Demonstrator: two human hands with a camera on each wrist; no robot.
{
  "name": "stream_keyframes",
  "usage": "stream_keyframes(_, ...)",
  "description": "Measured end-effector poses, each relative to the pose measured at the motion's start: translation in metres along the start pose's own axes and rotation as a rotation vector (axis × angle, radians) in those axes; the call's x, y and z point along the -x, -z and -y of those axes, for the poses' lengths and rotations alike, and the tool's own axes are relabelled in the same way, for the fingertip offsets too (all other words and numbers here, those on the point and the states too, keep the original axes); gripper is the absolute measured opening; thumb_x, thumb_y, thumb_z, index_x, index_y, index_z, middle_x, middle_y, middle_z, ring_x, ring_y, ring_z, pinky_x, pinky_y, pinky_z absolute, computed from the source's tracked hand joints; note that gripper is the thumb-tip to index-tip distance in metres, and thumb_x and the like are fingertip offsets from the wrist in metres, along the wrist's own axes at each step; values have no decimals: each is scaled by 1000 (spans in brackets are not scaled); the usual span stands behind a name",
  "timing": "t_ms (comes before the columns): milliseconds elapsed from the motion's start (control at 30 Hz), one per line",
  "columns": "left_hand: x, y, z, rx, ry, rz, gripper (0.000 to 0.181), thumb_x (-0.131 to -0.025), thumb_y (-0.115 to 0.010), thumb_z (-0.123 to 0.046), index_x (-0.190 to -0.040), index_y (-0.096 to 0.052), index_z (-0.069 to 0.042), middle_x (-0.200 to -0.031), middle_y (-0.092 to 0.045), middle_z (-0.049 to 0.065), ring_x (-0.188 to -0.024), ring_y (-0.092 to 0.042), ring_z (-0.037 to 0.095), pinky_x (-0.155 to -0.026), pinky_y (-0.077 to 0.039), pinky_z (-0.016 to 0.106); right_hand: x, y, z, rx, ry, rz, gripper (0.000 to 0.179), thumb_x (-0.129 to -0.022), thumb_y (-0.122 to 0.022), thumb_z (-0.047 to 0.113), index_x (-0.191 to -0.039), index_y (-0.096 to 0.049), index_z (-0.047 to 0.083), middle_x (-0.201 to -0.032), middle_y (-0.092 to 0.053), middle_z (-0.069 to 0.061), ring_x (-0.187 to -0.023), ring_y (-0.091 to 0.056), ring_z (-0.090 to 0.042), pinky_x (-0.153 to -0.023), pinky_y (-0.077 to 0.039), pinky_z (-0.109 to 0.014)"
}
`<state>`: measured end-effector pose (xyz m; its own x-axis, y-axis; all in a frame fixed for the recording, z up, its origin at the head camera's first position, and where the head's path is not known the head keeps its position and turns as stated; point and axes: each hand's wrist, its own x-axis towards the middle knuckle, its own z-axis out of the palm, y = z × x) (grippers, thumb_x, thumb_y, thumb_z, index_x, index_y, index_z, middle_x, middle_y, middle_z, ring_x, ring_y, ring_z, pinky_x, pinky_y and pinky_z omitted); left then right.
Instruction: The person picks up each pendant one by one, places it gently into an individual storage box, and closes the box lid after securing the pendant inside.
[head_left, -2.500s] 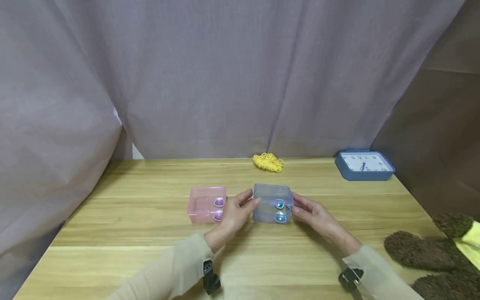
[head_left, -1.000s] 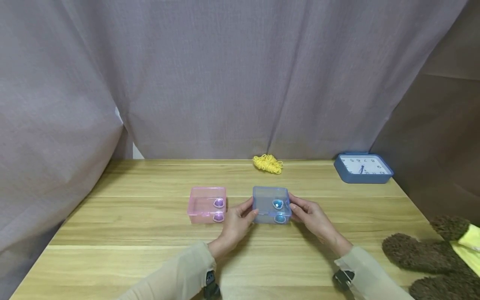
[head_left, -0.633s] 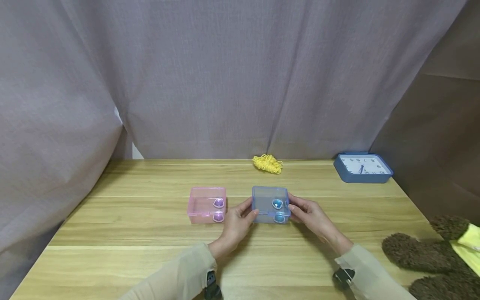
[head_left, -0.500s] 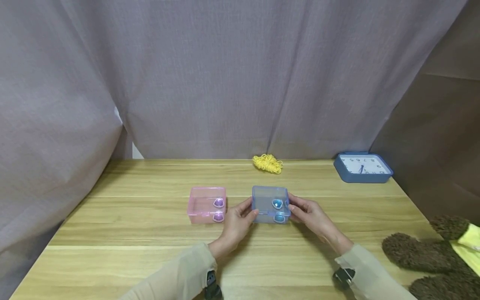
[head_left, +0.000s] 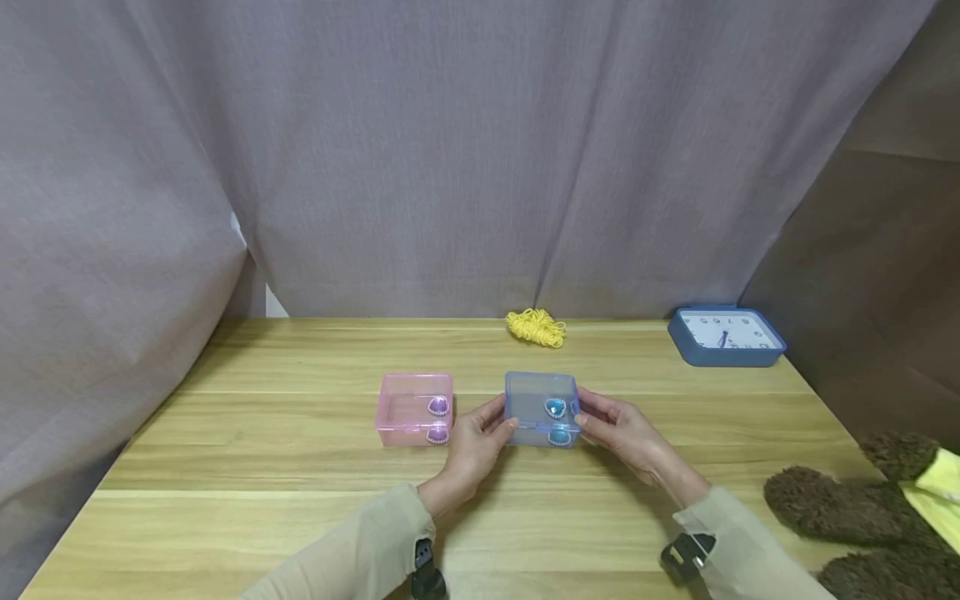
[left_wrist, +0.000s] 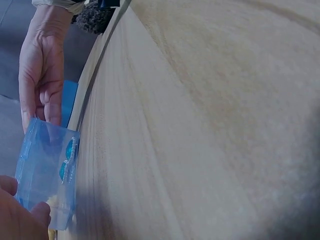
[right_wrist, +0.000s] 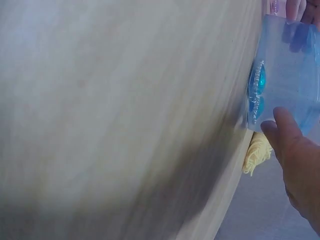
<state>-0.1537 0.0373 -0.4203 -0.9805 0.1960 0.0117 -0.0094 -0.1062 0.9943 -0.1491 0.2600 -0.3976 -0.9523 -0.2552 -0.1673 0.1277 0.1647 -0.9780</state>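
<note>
A clear blue plastic box (head_left: 528, 402), lid down, sits on the wooden table between my hands. Through its top and front shows a blue heart-shaped gem (head_left: 555, 407) with a beaded rim. My left hand (head_left: 468, 454) holds the box's left side, thumb at the front corner. My right hand (head_left: 633, 437) grips the right side between thumb and fingers. In the right wrist view, the right thumb and fingers meet the end of the blue box (right_wrist: 287, 65). Left of the left hand stands a similar pink box (head_left: 401, 404) with a purple gem (head_left: 438, 406) in it.
A bundle of yellow cord (head_left: 536, 327) lies at the table's back edge, by the grey curtain (head_left: 420, 167). A blue clock (head_left: 727, 354) lies at the back right. Brown plush legs (head_left: 825, 504) with yellow cloth reach in at the right edge.
Since the first frame the blue box has tipped from a tilt to lying level and shifted slightly left, both hands following it. Over the last second it has hardly moved.
</note>
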Motion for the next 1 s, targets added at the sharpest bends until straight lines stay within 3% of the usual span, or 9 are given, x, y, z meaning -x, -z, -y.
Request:
stream_keyframes(167,1,0,-1,5,0,-3,47,-88,-59,3,-131,-42,15,-134,-45,31,-123,-47,40,-98,-45,32,0,-1,-1,-18,2,-4,61,-96,-50,7,-144,-17,-9,-149,-17,-31,-136,-24,-40,-99,-42,-22)
stream_keyframes(567,0,-1,-1,-18,25,-33,47,-87,-59,3,-131,-44,13,-134,-46,30,-122,-49,39,-97,-46,33,-3,-3,-6,54,22,-18,61,-95,-49,7,-145,-18,-8,-150,-19,-29,-134,-29,-40,-100,-43,-28)
stream_keyframes(767,-4,-3,-2,-5,70,-41,46,-88,-59,3,-131,-46,9,-132,-49,28,-122,-50,37,-97,-47,34,-4,0,-5,45,23,-20,61,-96,-49,8,-145,-18,-8,-150,-19,-30,-134,-29,-40,-103,-40,-31)
stream_keyframes(900,-7,-3,-8,-46,96,-33,51,-87,-60,2,-134,-40,10,-135,-46,28,-125,-46,39,-102,-44,38,-5,4,-4,20,18,-21,60,-97,-49,10,-145,-17,-10,-148,-21,-32,-134,-29,-40,-100,-43,-23)
stream_keyframes(1000,-7,4,-23,-116,88,9,60,-87,-61,-4,-139,-33,8,-143,-38,26,-131,-39,40,-107,-37,42,-8,9,0,100,38,-73,58,-99,-46,11,-144,-18,-11,-146,-26,-33,-133,-32,-40,-100,-43,-25)
